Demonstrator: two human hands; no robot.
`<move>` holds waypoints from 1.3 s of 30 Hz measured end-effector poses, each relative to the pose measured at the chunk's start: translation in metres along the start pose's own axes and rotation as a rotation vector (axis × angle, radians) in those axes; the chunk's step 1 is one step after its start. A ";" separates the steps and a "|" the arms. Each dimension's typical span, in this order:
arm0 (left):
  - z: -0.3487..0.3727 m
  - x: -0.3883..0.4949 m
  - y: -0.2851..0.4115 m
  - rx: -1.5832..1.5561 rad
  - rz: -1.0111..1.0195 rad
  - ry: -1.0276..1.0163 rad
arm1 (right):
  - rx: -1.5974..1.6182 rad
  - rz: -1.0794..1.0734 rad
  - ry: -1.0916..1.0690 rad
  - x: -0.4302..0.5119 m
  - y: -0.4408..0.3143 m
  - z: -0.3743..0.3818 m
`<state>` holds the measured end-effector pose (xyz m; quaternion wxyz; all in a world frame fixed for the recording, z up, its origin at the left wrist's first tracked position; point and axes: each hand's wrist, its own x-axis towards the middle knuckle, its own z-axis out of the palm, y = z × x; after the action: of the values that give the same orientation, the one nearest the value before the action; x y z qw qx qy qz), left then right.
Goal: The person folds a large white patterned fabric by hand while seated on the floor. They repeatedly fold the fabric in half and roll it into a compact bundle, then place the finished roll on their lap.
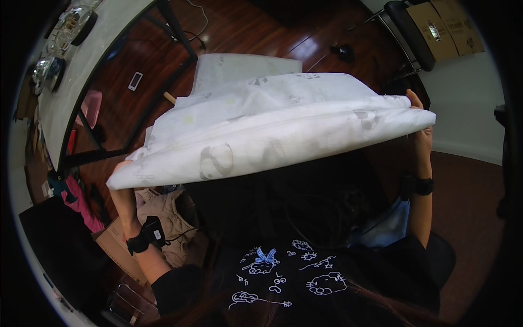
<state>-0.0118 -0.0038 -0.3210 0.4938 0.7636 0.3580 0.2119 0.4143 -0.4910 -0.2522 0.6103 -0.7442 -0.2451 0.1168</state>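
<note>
A thin white sheet printed with grey pandas is stretched between my two hands, raised before my chest. Its near edge is folded into a thick roll, and the far part hangs down in translucent layers. My left hand grips the left end, with most of its fingers hidden by the sheet. At the other end, my right hand holds the roll from the side, its fingertips showing above and the palm partly covered. Both wrists wear black straps; a small black device sits on the left one.
To the left runs a pale tabletop on a black metal frame. A white phone and a pink plastic tub are below it. Cardboard boxes rest by a black chair at upper right. A beige garment lies near my left forearm.
</note>
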 end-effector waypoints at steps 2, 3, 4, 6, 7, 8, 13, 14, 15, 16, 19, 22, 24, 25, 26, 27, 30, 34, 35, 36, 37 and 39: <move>0.003 0.006 0.006 0.070 0.074 0.136 | 0.069 -0.025 -0.055 0.005 -0.002 0.004; 0.002 0.013 0.010 0.034 0.124 0.153 | 0.120 -0.035 -0.005 0.010 -0.001 0.008; 0.005 0.020 0.012 0.027 0.156 0.241 | 0.097 -0.051 0.044 0.019 0.001 0.012; 0.006 0.042 0.019 -0.030 0.227 0.253 | 0.092 -0.108 0.124 0.045 0.005 0.025; 0.008 0.063 0.021 -0.040 0.243 0.282 | 0.133 0.031 0.222 0.059 0.006 0.031; 0.008 0.080 0.026 -0.030 0.187 0.292 | 0.230 0.052 0.222 0.079 0.009 0.040; 0.021 0.165 0.063 -0.405 0.245 0.395 | 0.436 0.107 0.300 0.180 -0.003 0.082; 0.024 0.177 0.075 -0.427 0.292 0.445 | 0.409 0.095 0.329 0.198 -0.011 0.087; 0.025 0.190 0.088 -0.435 0.375 0.486 | 0.390 0.099 0.375 0.214 -0.020 0.091; 0.022 0.201 0.102 -0.364 0.375 0.545 | 0.165 0.005 0.403 0.227 -0.030 0.093; 0.017 0.215 0.139 -0.221 0.527 0.685 | -0.283 -0.199 0.509 0.253 -0.061 0.092; 0.018 0.212 0.164 -0.050 0.510 0.865 | -0.472 -0.274 0.604 0.260 -0.092 0.087; 0.020 0.209 0.177 0.062 0.494 0.979 | -0.510 -0.332 0.620 0.266 -0.116 0.080; 0.017 0.208 0.183 0.099 0.485 0.992 | -0.526 -0.348 0.628 0.268 -0.126 0.076; 0.013 0.208 0.188 0.133 0.498 1.005 | -0.505 -0.386 0.594 0.270 -0.135 0.073; 0.010 0.208 0.192 0.163 0.541 1.026 | -0.511 -0.383 0.590 0.270 -0.140 0.070; -0.001 0.208 0.196 0.273 0.442 0.904 | -0.529 -0.339 0.561 0.269 -0.147 0.060; -0.016 0.214 0.198 0.384 0.390 0.786 | -0.624 -0.215 0.451 0.275 -0.139 0.054; -0.016 0.214 0.196 0.404 0.377 0.755 | -0.516 -0.102 0.372 0.275 -0.132 0.055; -0.014 0.212 0.192 0.365 0.352 0.734 | -0.510 -0.042 0.311 0.272 -0.122 0.055; -0.013 0.207 0.185 0.379 0.347 0.722 | -0.484 0.048 0.270 0.267 -0.111 0.057; -0.012 0.186 0.165 0.344 0.251 0.669 | -0.309 0.128 0.214 0.245 -0.082 0.060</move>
<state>0.1578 0.1021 -0.1716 0.1850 0.7619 0.4333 0.4444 0.5763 -0.3045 -0.1561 0.5029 -0.8511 -0.1462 0.0366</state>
